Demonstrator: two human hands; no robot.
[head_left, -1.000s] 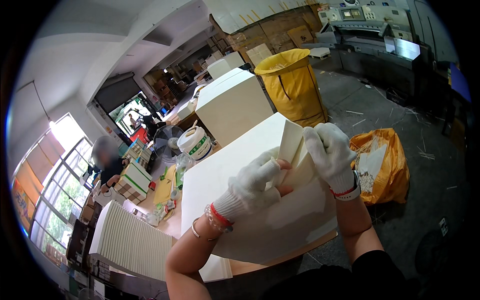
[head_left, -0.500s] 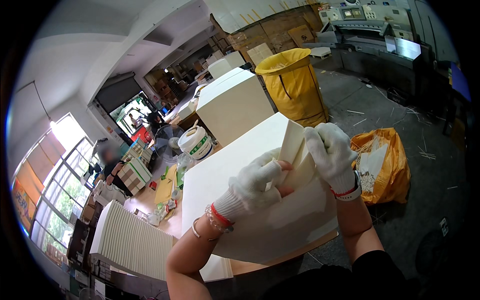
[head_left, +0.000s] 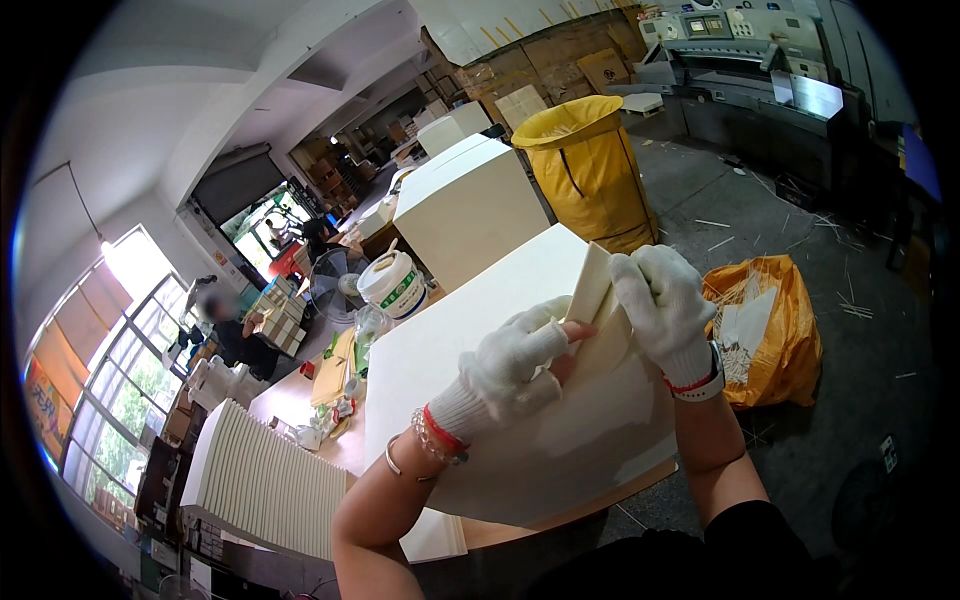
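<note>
Both gloved hands, left [head_left: 515, 360] and right [head_left: 662, 305], are pinching closed on a cream sheet [head_left: 598, 310], seemingly folded, at the stack's [head_left: 470, 380] far edge, needing aligned edges.

Sheet stack [head_left: 470, 400] lies on the bench [head_left: 300, 395] directly before the person, a folded sheet [head_left: 600, 315] raised over its right part between left hand [head_left: 515, 360] and right hand [head_left: 665, 305]. Tub [head_left: 392, 283] behind the stack; bagged bin [head_left: 590, 170] farther back right, sack [head_left: 765, 330] on the floor right. Ribbed pile [head_left: 265, 480] at left.

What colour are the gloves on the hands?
White knitted gloves, red at the cuffs, on the left hand and right hand; head view.
</note>
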